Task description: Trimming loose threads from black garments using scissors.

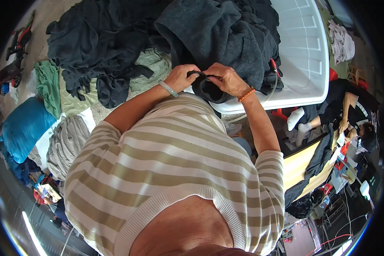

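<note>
Close in front of my body, my left hand (179, 78) and my right hand (229, 81) pinch the edge of a dark garment (212, 93) from either side. Its opening forms a dark loop below the fingers. Both thumbs and forefingers are pressed together on the cloth, only a small gap apart. The held piece seems to run into charcoal knit fabric (205, 32) heaped just beyond, but the join is hard to make out. A grey band circles my left wrist, and orange beads circle the right.
The heap leans into a white plastic tub (305, 81) on the right. Black garments (102, 42) and a pale green cloth (151, 70) lie to the left, beyond a blue bag (27, 128). A red-tipped cord (274, 66) hangs inside the tub. Another person (354, 104) sits far right.
</note>
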A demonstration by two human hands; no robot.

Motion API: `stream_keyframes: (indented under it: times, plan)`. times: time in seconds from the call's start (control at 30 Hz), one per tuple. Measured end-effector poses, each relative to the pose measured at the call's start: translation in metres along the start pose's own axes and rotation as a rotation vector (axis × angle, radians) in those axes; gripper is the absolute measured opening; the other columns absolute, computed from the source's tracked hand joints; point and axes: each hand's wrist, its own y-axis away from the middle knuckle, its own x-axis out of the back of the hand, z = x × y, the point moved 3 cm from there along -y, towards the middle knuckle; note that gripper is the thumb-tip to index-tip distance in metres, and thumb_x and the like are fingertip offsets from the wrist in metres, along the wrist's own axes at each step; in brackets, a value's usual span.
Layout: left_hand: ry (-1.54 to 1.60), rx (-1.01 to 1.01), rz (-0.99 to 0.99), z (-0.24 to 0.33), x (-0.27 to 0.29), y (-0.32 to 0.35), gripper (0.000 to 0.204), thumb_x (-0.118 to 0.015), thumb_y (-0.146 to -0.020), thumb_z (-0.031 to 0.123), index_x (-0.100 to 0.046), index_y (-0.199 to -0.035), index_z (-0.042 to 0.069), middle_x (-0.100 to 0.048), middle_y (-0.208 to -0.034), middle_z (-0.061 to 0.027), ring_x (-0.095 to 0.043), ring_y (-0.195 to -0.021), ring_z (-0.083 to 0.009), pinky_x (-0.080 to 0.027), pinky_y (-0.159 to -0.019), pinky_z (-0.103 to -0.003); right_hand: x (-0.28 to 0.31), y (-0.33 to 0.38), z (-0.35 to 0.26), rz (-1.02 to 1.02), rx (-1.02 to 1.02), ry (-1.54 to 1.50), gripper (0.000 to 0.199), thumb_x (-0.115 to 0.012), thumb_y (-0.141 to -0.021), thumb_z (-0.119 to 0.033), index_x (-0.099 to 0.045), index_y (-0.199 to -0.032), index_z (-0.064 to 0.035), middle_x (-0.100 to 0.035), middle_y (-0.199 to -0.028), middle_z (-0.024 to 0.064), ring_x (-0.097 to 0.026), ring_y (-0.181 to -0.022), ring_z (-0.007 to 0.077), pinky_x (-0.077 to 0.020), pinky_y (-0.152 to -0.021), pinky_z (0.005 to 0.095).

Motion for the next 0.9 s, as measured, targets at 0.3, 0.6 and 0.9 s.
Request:
stream_keyframes:
  times: [0.3,0.6,0.9]
  plan:
    - [-0.152,-0.127,0.109,0.023,0.007,-0.005,0.012,-0.056,-0.084,0.004,-0.064,-0.094,0.001,-0.060,-0.086,-0.0140,-0.061,-0.078,-0.0299,-0.048,-0.068,-0.035,-0.008,0.006,-0.011,0.272,0.025,0.113,0.016,-0.069,-0.078,-0.003,-0.067,-0.094,-0.0012,-0.062,-0.087,0.0135,-0.063,-0.078,0.0322,-0.0506,-0.067,0.0361]
    - [-0.223,0.057,-0.069,0.010,0.020,0.004,0.019,-0.060,-0.089,0.015,-0.066,-0.097,-0.001,-0.066,-0.079,-0.0141,-0.062,-0.071,-0.0138,-0.047,-0.066,-0.029,-0.033,0.002,-0.008,0.293,-0.109,0.120,0.019,-0.066,-0.079,-0.009,-0.069,-0.096,-0.0027,-0.061,-0.094,0.0157,-0.061,-0.087,0.0359,-0.0491,-0.076,0.0426]
    - [0.085,0.181,0.019,-0.013,0.029,-0.012,0.021,-0.069,-0.085,0.007,-0.069,-0.103,-0.003,-0.070,-0.089,-0.0043,-0.060,-0.079,-0.0071,-0.049,-0.072,-0.021,-0.034,-0.005,-0.005,0.332,-0.108,0.132,0.016,-0.067,-0.079,-0.014,-0.069,-0.091,-0.0035,-0.064,-0.096,0.0139,-0.064,-0.090,0.0339,-0.0518,-0.080,0.0415]
